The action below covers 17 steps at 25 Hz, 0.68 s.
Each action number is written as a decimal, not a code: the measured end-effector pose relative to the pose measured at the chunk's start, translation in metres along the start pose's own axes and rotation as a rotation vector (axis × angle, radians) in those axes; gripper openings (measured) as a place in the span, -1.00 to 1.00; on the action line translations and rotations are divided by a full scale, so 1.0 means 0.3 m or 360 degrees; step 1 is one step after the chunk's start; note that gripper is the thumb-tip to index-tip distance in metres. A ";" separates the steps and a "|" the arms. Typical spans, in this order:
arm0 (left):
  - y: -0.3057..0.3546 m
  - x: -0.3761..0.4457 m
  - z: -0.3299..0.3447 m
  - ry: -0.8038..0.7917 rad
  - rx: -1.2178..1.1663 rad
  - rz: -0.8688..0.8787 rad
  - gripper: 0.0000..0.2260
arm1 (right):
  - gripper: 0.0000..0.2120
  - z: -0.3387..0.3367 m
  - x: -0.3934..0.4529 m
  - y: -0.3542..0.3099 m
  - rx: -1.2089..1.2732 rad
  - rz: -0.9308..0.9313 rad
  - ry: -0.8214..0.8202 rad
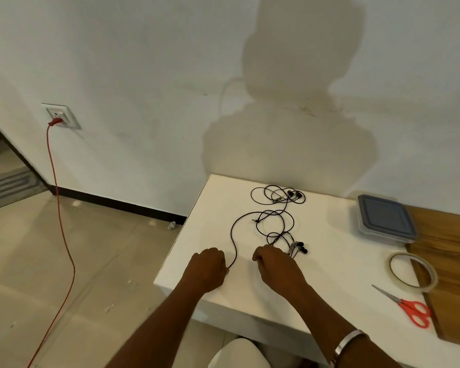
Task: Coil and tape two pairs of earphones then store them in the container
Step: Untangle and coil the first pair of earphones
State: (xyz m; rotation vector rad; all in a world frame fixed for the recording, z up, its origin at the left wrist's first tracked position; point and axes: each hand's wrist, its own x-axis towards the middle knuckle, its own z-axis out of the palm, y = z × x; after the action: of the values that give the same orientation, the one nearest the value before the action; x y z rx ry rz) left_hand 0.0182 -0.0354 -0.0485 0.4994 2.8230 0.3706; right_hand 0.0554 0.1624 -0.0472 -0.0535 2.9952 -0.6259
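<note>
While my left hand [209, 265] pinches the near earphone cable [234, 235] and my right hand [272, 262] grips its loops, coiling begins; next, wind evenly.

Single head-worn view, angled forward and down, close over the white table [213, 197] by the wall [144, 62]

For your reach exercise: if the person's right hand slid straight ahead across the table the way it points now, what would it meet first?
The right hand would most likely first meet the tangled cable and earbuds of the near earphones, lying just ahead of its knuckles on the table. It may already touch the cable; the knuckles hide that.
</note>
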 end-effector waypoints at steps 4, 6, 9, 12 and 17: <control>0.036 0.004 -0.003 0.0041 -0.0102 -0.0118 -0.80 | -0.78 0.010 0.000 -0.008 0.0033 0.0013 -0.0055; 0.060 0.020 -0.009 0.0110 -0.0500 -0.0312 -0.83 | -0.79 0.012 -0.003 -0.022 0.0184 0.0034 -0.0071; 0.094 0.043 -0.022 0.0130 -0.1334 -0.0584 -0.85 | -0.78 0.008 -0.006 -0.051 0.0625 0.0170 -0.0170; 0.121 0.058 -0.023 0.0153 -0.1954 -0.0724 -0.80 | -0.73 0.001 -0.011 -0.076 0.0970 0.0264 -0.0323; 0.156 0.069 -0.038 0.0208 -0.2111 -0.0777 -0.85 | -0.81 -0.022 -0.010 -0.061 0.0820 0.0267 -0.0214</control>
State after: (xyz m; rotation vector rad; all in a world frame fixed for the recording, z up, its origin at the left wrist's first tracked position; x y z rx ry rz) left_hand 0.0102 0.0123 -0.0283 -0.4859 1.9989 1.9002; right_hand 0.0583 0.1485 -0.0338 0.1772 2.5837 -1.2836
